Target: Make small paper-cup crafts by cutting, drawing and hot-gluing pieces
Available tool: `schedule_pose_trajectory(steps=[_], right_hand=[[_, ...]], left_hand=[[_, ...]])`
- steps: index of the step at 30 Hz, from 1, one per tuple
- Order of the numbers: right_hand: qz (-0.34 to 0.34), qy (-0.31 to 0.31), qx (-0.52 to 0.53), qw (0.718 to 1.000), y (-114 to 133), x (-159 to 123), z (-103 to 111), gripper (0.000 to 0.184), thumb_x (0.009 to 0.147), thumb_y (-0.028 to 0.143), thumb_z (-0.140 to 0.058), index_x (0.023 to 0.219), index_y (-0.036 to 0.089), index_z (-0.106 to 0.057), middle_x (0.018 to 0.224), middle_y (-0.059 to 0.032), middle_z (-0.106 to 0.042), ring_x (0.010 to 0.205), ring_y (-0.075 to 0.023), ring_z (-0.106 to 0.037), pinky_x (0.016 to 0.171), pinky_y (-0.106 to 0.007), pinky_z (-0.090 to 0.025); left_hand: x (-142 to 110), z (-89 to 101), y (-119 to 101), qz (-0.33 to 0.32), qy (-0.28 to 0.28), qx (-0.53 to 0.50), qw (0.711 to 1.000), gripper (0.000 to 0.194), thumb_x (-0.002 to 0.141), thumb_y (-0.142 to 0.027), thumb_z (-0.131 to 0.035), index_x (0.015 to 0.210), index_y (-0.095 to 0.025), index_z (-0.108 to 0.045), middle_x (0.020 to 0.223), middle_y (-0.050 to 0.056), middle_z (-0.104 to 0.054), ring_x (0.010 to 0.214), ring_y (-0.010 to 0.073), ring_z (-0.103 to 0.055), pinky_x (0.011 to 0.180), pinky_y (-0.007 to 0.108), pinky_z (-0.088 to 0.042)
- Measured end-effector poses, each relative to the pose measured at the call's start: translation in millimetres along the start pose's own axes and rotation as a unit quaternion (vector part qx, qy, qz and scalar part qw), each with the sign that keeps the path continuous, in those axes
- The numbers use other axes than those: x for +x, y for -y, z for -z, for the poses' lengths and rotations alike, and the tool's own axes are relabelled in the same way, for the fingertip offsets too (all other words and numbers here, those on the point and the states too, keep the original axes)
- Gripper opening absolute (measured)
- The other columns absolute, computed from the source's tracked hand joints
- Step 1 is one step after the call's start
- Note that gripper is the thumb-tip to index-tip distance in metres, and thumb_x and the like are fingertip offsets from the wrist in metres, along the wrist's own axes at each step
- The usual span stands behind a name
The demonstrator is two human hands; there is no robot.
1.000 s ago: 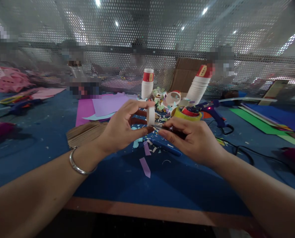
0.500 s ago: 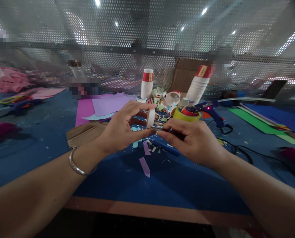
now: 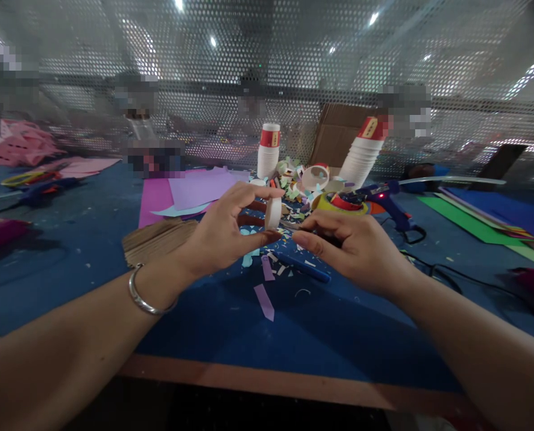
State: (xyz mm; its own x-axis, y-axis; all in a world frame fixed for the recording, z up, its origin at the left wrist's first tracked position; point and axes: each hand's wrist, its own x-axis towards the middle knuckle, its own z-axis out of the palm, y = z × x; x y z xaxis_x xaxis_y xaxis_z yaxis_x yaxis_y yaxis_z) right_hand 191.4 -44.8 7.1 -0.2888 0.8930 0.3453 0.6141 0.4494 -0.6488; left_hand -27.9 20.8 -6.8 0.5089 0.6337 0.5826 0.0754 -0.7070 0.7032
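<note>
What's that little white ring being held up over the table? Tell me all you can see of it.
The white ring looks like a narrow band of paper, perhaps cut from a cup. It stands on edge above the blue table, pinched top and bottom between the left hand's thumb and fingers. The right hand brings a thin dark tool to its lower edge.

The dark blue cloth-covered surface (image 3: 69, 239) carries lilac and pale blue paper scraps (image 3: 264, 299). A white paper ring (image 3: 273, 212) shows white. Stacked white paper cups (image 3: 267, 152) bear red bands. A roll of yellow tape (image 3: 339, 205) sits beside a blue glue gun (image 3: 390, 200).
</note>
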Motion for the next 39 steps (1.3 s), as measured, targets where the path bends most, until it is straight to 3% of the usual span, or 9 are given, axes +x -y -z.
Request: schedule_pose_trajectory(steps=[13,24,31,39], right_hand=[[-0.024,0.003,0.03,0.999,0.4,0.6,1.0,0.039,0.092,0.054,-0.056,0.08,0.018,-0.064,0.061,0.0016,-0.053,0.053,-0.0099,-0.041,0.05,-0.027,-0.03],[0.001,0.013,0.01,1.0,-2.7,0.8,-0.1,0.043,0.094,0.055,-0.055,0.072,0.019,-0.058,0.057,0.004,-0.045,0.05,-0.0082,-0.037,0.047,-0.027,-0.025],[0.011,0.024,-0.005,1.0,-2.0,0.1,0.4,0.045,0.095,0.055,-0.052,0.067,0.02,-0.052,0.058,0.0039,-0.041,0.051,-0.0087,-0.035,0.048,-0.027,-0.025],[0.01,0.013,0.001,1.0,-2.0,4.2,2.9,0.045,0.096,0.053,-0.05,0.066,0.02,-0.048,0.062,0.0024,-0.041,0.058,-0.0111,-0.038,0.053,-0.029,-0.028]], left_hand=[[-0.7,-0.7,1.2,-0.041,-0.01,0.038,0.998,0.053,0.075,-0.018,-0.08,0.125,-0.024,-0.063,0.123,0.008,-0.054,0.108,0.0206,-0.063,0.09,0.037,-0.062],[-3.5,-1.9,-11.7,-0.048,0.012,0.08,0.996,0.048,0.08,-0.019,-0.076,0.124,-0.034,-0.065,0.122,0.006,-0.055,0.116,0.0224,-0.057,0.094,0.039,-0.059],[-3.1,0.0,-10.7,-0.075,0.013,0.102,0.992,0.054,0.078,-0.013,-0.075,0.126,-0.036,-0.064,0.124,0.005,-0.056,0.12,0.0238,-0.055,0.095,0.04,-0.058],[-4.4,0.1,-8.7,-0.027,0.048,0.091,0.994,0.052,0.086,-0.029,-0.07,0.137,-0.031,-0.057,0.128,0.008,-0.058,0.109,0.0216,-0.06,0.088,0.036,-0.056]])
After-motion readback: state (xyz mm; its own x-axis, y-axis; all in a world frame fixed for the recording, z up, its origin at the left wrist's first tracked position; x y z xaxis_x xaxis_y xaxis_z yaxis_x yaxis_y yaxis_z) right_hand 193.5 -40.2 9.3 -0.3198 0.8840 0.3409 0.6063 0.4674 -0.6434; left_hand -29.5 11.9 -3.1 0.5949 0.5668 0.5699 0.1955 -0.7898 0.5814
